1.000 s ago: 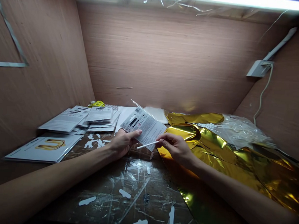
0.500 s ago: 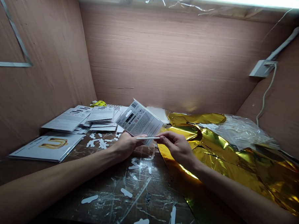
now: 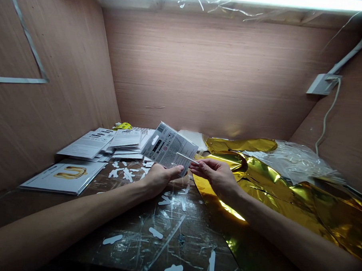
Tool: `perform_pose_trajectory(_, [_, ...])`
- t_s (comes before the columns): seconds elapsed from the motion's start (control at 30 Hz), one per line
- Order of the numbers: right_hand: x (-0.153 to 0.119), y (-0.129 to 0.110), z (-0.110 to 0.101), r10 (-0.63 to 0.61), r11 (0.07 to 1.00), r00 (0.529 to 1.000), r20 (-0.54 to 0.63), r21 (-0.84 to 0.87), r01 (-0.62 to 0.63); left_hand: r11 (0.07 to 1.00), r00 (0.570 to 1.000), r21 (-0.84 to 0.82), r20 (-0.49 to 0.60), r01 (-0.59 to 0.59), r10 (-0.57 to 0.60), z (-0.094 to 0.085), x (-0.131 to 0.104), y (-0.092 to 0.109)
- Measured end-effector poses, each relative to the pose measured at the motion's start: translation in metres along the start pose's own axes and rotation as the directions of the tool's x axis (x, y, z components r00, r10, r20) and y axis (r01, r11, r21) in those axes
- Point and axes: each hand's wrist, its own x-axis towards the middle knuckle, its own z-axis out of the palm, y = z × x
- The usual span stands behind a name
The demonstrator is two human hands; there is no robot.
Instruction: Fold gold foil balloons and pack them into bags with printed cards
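Observation:
My left hand point(image 3: 162, 178) grips the lower edge of a flat package point(image 3: 173, 147), a printed card in a clear sleeve. The package is tilted, with its barcode and text side facing me and a hang slot near its upper left. Between the thumb and fingers of my right hand point(image 3: 218, 177) is a thin white straw point(image 3: 187, 157). The straw points up and left across the package's lower right; whether it touches the sleeve I cannot tell. Gold foil balloons point(image 3: 262, 195) lie just beyond and beside my right hand.
Packaged cards point(image 3: 86, 143) are stacked at the left, one package point(image 3: 62, 176) showing a gold U. White hang-hole cutouts point(image 3: 155, 232) litter the dark table point(image 3: 129, 217). At the back right lies a clear plastic bag point(image 3: 302, 160). Wooden walls point(image 3: 201, 72) enclose the table; a power socket point(image 3: 324, 84) hangs at right.
The straw has swung from nearly level, near my left thumb, to a slant across the package's front. My left thumb now lies on the package. The view has shifted slightly.

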Motion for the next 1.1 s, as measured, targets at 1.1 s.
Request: perform_pose_trajectory(1.1, [0.001,-0.004,-0.007,0.136,0.99,0.99,-0.048,0.051,-0.133,0.971,0.976,-0.184,-0.185,-0.151,0.117,0.0,0.006,0.016])
